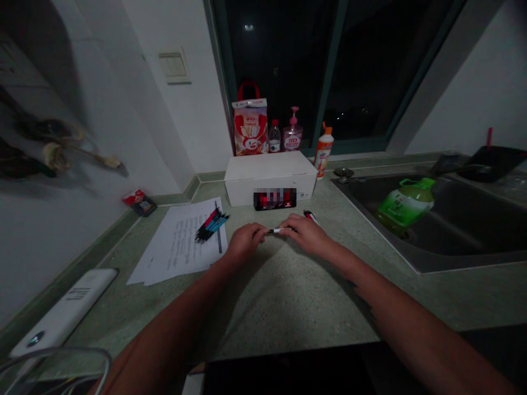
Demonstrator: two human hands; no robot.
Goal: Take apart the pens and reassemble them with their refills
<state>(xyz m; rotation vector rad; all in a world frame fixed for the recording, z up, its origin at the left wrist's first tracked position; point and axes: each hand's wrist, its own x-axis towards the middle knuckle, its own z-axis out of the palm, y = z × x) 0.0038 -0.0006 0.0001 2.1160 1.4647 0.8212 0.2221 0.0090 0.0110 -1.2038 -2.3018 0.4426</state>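
Between both hands, a little above or on the countertop, a pen (276, 231) with a white and dark barrel lies level. The fingertips of my left hand (247, 241) pinch its left end. My right hand (307, 233) grips the other end, with the fingers covering part of the barrel. Left of my hands, a bunch of red, blue and black pens (211, 224) rests on printed paper sheets (177, 241). Just behind my right hand lies another pen or pens, red, white and black (310, 215), partly hidden by that hand.
A phone (275, 199) leans against a white box (269, 173) behind my hands. Farther back stand a snack bag (251, 129), a pump bottle (292, 134) and an orange-capped bottle (324, 151). On the right, a sink (387, 249) holds a large green-labelled bottle (407, 203).
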